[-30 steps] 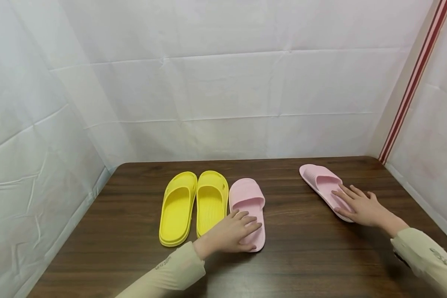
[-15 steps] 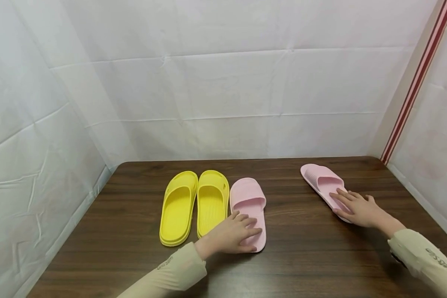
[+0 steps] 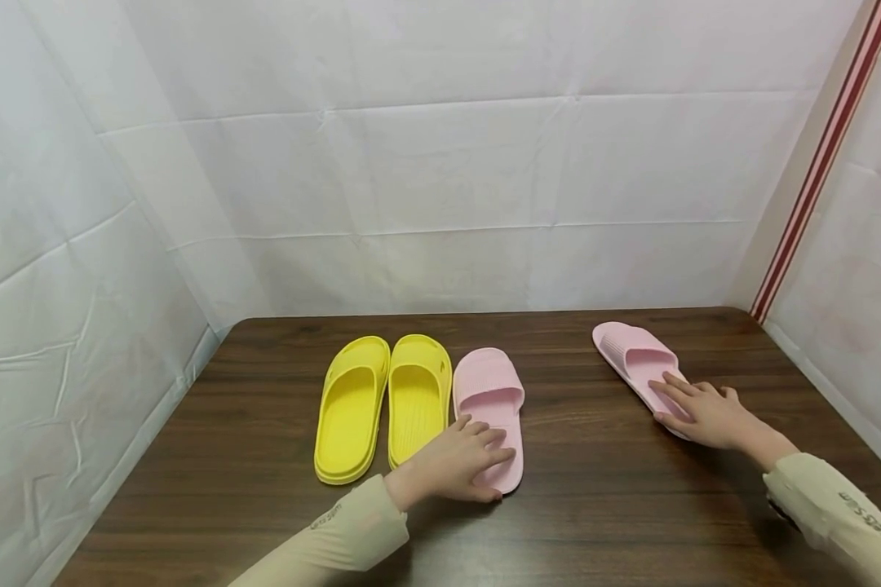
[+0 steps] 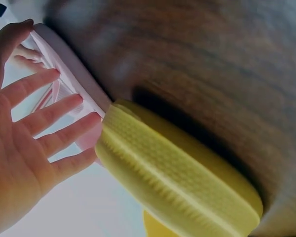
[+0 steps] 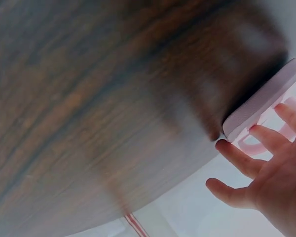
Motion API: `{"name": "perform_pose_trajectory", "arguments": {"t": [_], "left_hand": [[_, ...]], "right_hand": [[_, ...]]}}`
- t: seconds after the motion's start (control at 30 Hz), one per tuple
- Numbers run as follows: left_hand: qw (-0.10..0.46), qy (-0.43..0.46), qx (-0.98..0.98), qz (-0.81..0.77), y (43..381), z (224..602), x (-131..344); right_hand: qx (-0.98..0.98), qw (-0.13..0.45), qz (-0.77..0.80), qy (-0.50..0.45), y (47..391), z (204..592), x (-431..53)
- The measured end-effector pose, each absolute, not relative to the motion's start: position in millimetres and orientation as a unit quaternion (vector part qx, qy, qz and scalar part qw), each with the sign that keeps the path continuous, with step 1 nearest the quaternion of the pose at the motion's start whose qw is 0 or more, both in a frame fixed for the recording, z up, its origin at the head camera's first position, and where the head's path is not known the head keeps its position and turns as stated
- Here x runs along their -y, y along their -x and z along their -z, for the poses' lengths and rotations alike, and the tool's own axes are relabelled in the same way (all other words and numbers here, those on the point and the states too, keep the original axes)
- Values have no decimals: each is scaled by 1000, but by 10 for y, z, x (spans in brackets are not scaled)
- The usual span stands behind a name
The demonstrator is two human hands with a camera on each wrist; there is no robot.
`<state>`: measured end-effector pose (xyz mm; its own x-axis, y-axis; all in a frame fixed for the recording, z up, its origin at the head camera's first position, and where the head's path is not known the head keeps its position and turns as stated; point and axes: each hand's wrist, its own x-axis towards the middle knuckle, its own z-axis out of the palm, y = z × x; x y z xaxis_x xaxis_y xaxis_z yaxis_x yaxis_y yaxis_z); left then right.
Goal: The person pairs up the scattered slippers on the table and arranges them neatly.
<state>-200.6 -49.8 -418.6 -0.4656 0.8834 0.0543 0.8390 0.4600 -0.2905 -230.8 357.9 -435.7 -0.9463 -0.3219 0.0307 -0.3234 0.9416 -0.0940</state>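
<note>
My left hand (image 3: 455, 461) lies over the heel half of a pink slipper (image 3: 489, 377), its fingers spread and fairly straight. In the left wrist view, the fingertips touch or almost touch this pink slipper (image 4: 71, 61), with the thumb at its heel edge. Farther right, my right hand (image 3: 708, 416) reaches over the heel of a second pink slipper (image 3: 635, 346), which is angled on the table. The fingers of that hand are spread too; the right wrist view has them beside the slipper's sole (image 5: 259, 101), and firm contact is hard to tell.
Two yellow slippers (image 3: 348, 424) stand side by side left of the nearer pink one, the right yellow slipper (image 3: 416, 408) against it or nearly so. All rest on a dark wooden table (image 3: 595, 505). White cloth (image 3: 440, 179) hangs behind and at both sides.
Right fingers have slid slightly left and nearer over the slipper's heel. The left thumb has shifted a little toward the near edge. All the slippers look to lie where they were.
</note>
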Motion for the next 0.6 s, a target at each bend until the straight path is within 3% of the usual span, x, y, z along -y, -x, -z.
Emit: {"name": "perform_pose_trajectory", "arguments": {"t": [0.6], "left_hand": [[78,491,860,-114,2049,4185,507]], "right_hand": [[984,16,-58,-170,2191,4342,-3416]]}}
